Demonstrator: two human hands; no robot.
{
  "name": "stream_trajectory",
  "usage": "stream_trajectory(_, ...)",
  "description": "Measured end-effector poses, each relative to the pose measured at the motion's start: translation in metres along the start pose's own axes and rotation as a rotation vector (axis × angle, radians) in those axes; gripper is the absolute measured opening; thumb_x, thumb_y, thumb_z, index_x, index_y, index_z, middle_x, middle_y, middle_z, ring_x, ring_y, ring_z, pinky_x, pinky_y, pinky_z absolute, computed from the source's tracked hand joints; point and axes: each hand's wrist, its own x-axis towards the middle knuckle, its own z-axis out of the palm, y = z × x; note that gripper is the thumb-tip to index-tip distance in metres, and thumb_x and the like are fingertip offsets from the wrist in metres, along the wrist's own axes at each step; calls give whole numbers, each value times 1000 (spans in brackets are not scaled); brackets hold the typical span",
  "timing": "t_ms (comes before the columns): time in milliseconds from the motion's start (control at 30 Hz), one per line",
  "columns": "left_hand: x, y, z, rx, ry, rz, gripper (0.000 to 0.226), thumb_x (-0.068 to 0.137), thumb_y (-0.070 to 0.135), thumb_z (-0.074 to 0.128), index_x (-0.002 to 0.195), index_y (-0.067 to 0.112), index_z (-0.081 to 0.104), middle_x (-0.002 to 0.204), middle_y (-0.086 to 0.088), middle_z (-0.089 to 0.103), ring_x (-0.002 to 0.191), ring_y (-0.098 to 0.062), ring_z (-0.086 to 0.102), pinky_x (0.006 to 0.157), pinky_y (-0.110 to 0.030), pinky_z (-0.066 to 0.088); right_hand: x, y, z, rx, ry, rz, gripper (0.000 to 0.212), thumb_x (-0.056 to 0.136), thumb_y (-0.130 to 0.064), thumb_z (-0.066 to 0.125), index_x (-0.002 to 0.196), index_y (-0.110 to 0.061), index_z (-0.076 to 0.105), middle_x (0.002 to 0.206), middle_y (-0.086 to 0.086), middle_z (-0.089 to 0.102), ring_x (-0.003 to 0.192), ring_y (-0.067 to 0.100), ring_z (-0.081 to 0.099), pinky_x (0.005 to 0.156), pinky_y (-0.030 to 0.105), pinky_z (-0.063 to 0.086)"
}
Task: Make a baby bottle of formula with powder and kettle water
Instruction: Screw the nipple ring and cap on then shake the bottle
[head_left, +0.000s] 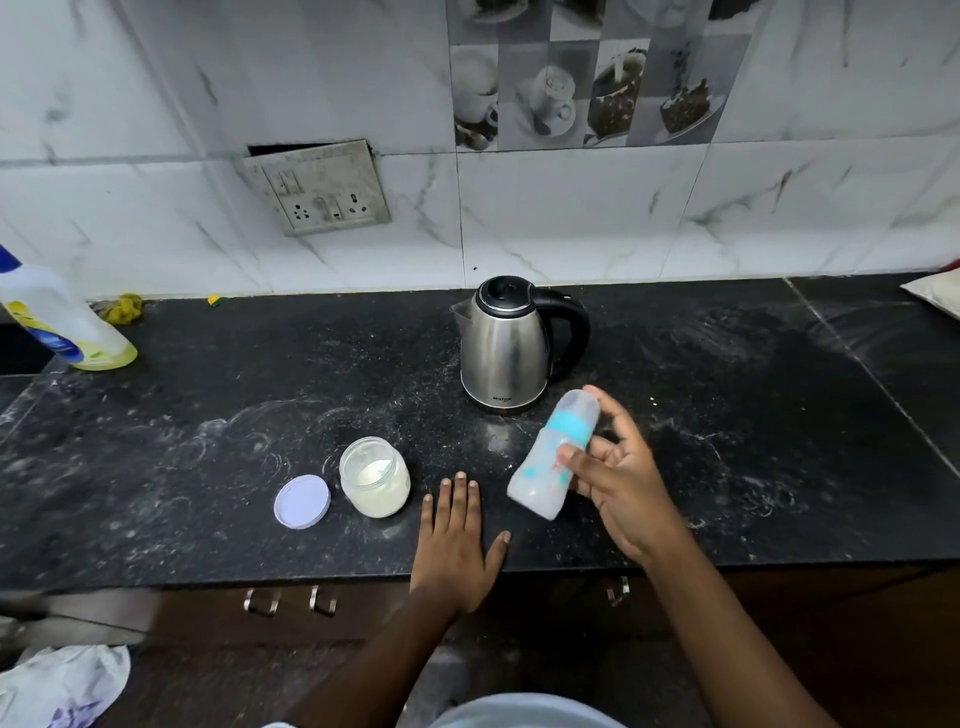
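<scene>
My right hand (618, 478) holds a baby bottle (545, 467) with a blue collar and clear cap, tilted above the black counter (208, 441), cap end up and to the right; the bottle looks blurred. My left hand (454, 540) lies flat on the counter with fingers spread and holds nothing. To its left an open clear jar of white powder (375, 484) stands upright. The jar's pale lilac lid (302, 502) lies flat beside it. A steel kettle (511, 345) with black lid and handle stands behind the bottle, its lid closed.
A plastic bottle of yellow liquid (57, 317) stands at the far left near a sink edge. A socket panel (322, 189) is on the tiled wall. Yellow scraps (124, 307) lie by the wall. Drawer handles (291, 603) sit below the counter's front edge.
</scene>
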Motion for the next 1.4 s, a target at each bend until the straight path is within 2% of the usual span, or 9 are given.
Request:
stream_trajectory(133,-1,1,-2,-20,-15,-3,88,104,68,21,167,5,17,176,-16,10,164,-34,5,127,-52,-1,4,-2,-4,38,58,-38,72,89,-1,70,150,-27,45,128,15,70,115,27,69,89,45,62)
stream_trajectory(233,-1,1,-3,-2,-7,0,87,105,67,25,165,4,25,174,-18,19,162,-36,15,126,-52,3,1,-5,-3,-79,-68,-14,79,79,-4,77,148,-31,49,125,17,73,110,27,71,86,43,62)
stream_trajectory(333,0,1,-3,-17,-14,-1,88,105,68,22,167,6,20,175,-16,13,163,-35,8,127,-51,-1,3,-5,-5,59,77,-84,72,87,-1,70,148,-29,46,129,14,70,113,25,71,88,45,63)
stream_trajectory(567,0,1,-1,-6,3,2,87,105,67,24,165,4,25,174,-17,19,162,-36,15,126,-52,2,4,-2,-3,92,77,-59,71,87,-3,71,149,-28,45,129,16,71,117,30,70,88,49,62)
stream_trajectory(933,0,1,-1,16,-9,0,85,105,65,31,162,2,35,171,-20,29,159,-38,27,125,-52,8,-1,-5,-1,-25,-163,32,74,81,-2,74,143,-33,49,115,21,72,103,26,73,87,43,62)
stream_trajectory(1067,-1,1,-3,-3,6,-1,86,105,66,27,164,4,28,173,-18,22,162,-36,19,126,-51,5,3,-6,-2,84,1,-57,70,87,1,70,147,-27,46,121,15,73,110,25,72,92,47,61)
stream_trajectory(1200,-2,2,-4,3,-18,1,87,105,67,24,166,5,24,174,-17,17,163,-36,14,126,-51,1,-1,-11,-1,-104,-145,7,75,83,-2,74,145,-35,47,113,17,76,103,26,73,89,44,62)
stream_trajectory(1333,0,1,-1,6,-15,-1,87,105,68,22,163,3,31,172,-18,25,161,-37,22,125,-52,6,3,-10,-2,78,45,-72,66,93,5,65,147,-28,46,119,12,74,110,23,71,95,47,60)
stream_trajectory(1400,0,0,0,5,-11,-1,87,105,68,21,164,4,29,173,-18,23,161,-37,20,126,-52,5,2,-10,0,9,-16,-43,66,92,3,66,145,-31,47,115,10,76,108,24,70,93,46,60)
